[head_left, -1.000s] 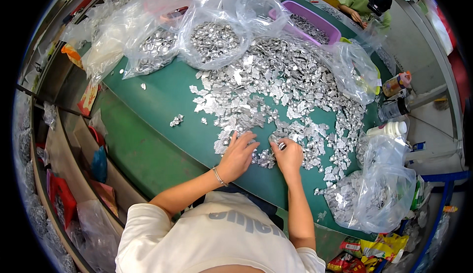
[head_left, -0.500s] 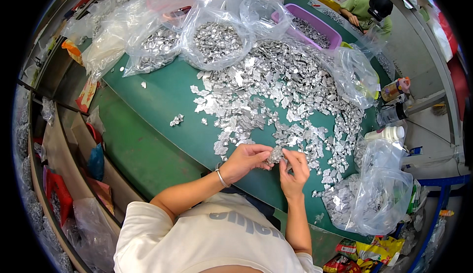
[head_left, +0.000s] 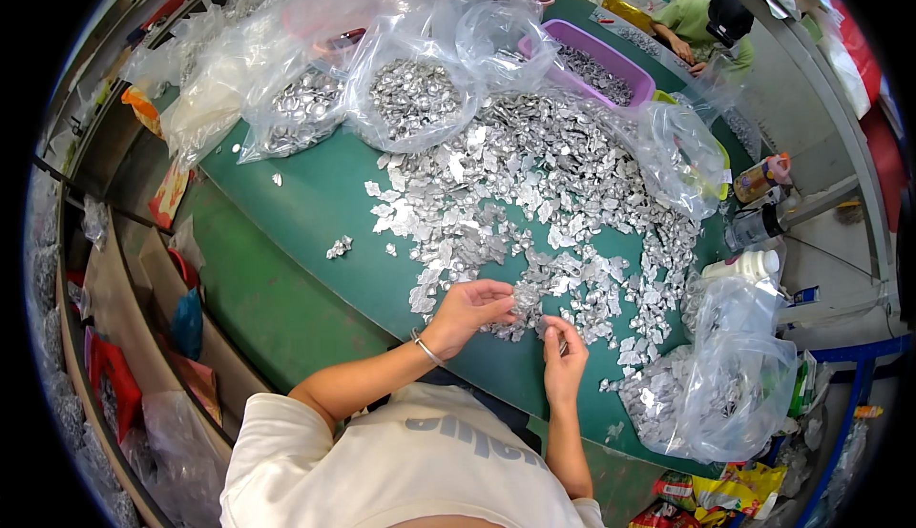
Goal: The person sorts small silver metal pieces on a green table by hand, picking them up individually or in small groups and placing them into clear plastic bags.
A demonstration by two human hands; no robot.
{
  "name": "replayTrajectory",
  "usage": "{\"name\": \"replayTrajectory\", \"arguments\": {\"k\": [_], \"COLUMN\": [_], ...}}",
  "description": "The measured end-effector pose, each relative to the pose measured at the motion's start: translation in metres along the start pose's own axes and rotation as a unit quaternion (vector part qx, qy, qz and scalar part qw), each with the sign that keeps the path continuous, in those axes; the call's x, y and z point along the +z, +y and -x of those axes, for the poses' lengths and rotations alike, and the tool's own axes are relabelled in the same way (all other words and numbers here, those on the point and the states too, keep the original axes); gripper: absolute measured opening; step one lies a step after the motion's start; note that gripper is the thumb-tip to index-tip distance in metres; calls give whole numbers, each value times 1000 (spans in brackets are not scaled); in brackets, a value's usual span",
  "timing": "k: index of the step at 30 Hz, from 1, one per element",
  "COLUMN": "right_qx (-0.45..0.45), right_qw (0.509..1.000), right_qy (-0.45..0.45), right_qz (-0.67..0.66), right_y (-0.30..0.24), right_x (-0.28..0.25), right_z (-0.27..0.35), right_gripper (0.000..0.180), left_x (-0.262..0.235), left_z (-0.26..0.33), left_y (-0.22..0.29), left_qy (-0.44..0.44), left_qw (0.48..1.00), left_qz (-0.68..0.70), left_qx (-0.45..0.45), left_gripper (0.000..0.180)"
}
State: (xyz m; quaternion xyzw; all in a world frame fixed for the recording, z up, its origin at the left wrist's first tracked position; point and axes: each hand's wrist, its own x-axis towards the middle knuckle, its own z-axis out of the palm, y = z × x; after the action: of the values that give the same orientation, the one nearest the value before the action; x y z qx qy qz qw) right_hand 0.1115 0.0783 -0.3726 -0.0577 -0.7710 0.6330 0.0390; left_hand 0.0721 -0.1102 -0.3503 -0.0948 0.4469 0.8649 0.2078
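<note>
Where silver pieces (head_left: 563, 161) sprawl, clear bags (head_left: 682, 151) flank them.

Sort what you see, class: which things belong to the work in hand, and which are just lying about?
Seem to belong:
- left hand and right hand
- loose silver pieces
- green table
- purple bin containing silver pieces

Seem just lying about:
- white bottle
- yellow packet
- blue bag at left
</note>
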Motion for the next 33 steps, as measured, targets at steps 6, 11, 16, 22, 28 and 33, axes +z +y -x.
{"name": "replayTrajectory", "arguments": {"k": [6, 11, 16, 22, 28, 33], "right_qx": [12, -19, -83, -111, -111, -67], "right_qw": [999, 998, 992, 988, 988, 996], "right_qy": [26, 52, 68, 59, 63, 40], "right_qz": [17, 24, 65, 94, 84, -32], "right_y": [7, 18, 19, 11, 15, 32], "right_x": [2, 3, 7, 7, 3, -1], "right_z": [8, 17, 18, 15, 16, 21], "right_gripper": [12, 10, 8, 9, 13, 20], "left_x": [1, -10, -2, 97, 70, -16], "left_z": [-8, -21, -81, -215, -177, -126], "left_y": [-5, -8, 21, 135, 73, 36], "left_qy": [15, 25, -31, -51, -207, -7], "left_qw": [1000, 997, 999, 993, 840, 536], "left_qz": [-11, -22, 9, 12, -485, -814], "left_qx": [4, -67, -10, 107, 125, 224], "left_gripper": [24, 25, 29, 47, 38, 48]}}
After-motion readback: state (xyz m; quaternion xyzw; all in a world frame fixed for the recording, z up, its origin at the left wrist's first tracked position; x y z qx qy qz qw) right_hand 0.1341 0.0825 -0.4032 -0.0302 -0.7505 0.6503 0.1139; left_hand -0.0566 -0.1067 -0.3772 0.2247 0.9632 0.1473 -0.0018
